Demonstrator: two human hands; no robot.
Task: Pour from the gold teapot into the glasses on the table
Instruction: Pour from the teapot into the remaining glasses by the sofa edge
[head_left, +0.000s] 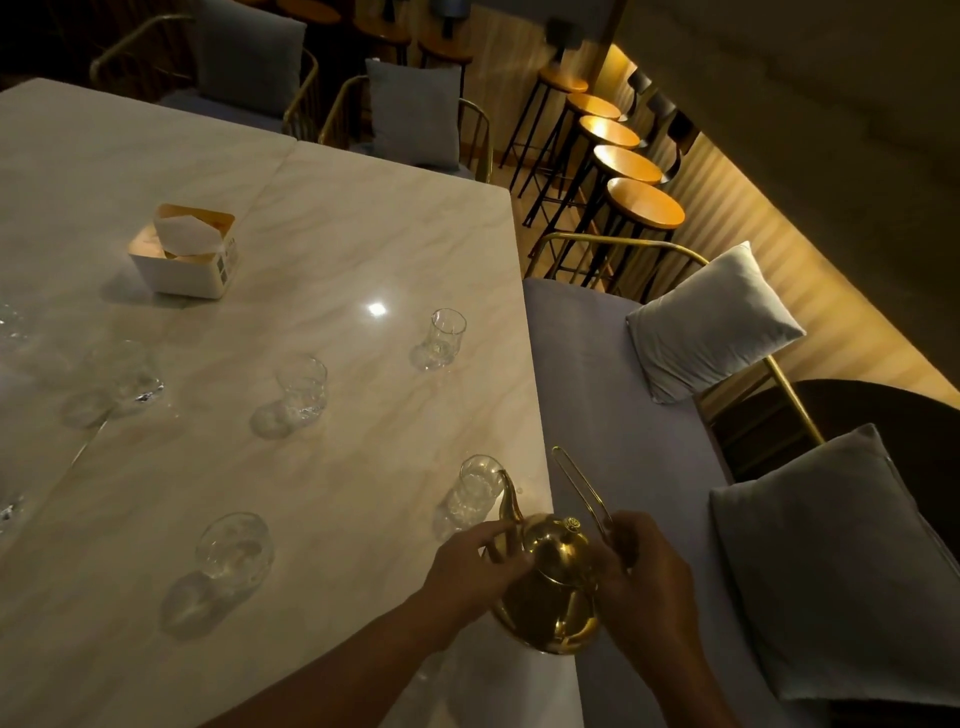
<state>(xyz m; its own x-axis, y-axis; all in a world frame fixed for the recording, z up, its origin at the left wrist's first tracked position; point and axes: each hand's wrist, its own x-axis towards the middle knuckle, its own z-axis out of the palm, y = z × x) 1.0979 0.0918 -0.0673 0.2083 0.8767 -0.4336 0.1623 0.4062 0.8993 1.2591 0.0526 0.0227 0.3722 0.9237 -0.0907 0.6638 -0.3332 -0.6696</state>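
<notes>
Both hands hold the gold teapot (553, 582) over the table (332, 249) corner, spout at the nearest glass (475, 491): right hand (641, 571) clasping the handle, left hand (480, 564) steadying its body. Polished metal looks slippery and weighty; the handle grips best.

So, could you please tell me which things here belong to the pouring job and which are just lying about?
Part of the job:
- gold teapot, held by the left hand and right hand
- glass at the spout
- other glasses

Just lying about:
- tissue box
- cushions
- bar stools
</notes>
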